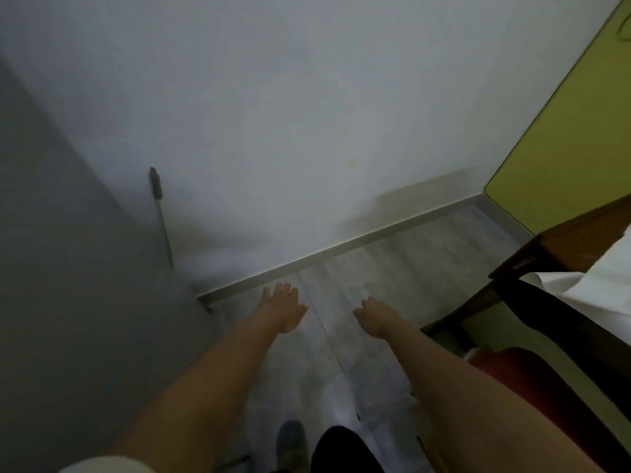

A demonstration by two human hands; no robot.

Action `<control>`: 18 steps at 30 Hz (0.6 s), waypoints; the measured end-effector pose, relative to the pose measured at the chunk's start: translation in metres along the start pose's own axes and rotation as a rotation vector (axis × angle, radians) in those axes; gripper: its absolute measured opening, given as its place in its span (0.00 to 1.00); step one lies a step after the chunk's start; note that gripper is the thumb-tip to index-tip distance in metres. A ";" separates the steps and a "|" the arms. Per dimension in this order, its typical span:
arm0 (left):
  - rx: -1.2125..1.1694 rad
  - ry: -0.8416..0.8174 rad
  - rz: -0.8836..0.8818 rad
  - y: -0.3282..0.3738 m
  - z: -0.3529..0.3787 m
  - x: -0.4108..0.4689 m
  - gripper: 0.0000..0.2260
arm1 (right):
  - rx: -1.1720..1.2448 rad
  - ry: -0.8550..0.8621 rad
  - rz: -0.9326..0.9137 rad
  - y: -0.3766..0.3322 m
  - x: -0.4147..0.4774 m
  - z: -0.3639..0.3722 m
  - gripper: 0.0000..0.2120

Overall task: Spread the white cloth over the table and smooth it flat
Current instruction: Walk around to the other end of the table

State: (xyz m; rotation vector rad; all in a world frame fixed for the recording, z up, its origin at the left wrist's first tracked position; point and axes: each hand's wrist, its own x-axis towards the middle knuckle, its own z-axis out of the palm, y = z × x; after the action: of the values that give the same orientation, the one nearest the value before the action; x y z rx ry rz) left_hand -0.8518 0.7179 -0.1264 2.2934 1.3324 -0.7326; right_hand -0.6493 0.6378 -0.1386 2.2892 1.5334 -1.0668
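Note:
Both my arms reach forward over the pale tiled floor, away from the table. My left hand (283, 310) is open, fingers spread, holding nothing. My right hand (374, 319) hangs empty with its fingers loosely curled down. The white cloth (594, 285) shows only as a rumpled edge at the far right, lying over the dark wooden table (560, 247). Neither hand touches it.
A white wall fills the upper view, with a grey baseboard (307, 264) along the floor. A grey door (51, 268) with a long metal handle (162, 216) stands at the left. A green panel (573, 148) and a red seat (532, 380) are at the right.

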 end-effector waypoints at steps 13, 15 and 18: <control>0.327 -0.004 0.354 0.121 -0.119 0.131 0.29 | 0.317 0.146 0.293 0.107 0.029 -0.087 0.21; 0.362 -0.012 0.408 0.151 -0.129 0.150 0.29 | 0.361 0.153 0.355 0.128 0.030 -0.095 0.21; 0.423 -0.001 0.496 0.198 -0.142 0.168 0.29 | 0.427 0.188 0.381 0.160 0.032 -0.092 0.22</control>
State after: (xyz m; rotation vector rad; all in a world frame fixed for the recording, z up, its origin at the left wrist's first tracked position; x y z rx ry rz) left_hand -0.5747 0.8181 -0.1028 2.7871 0.5885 -0.8966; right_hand -0.4621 0.6370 -0.1296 2.8844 0.9169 -1.1815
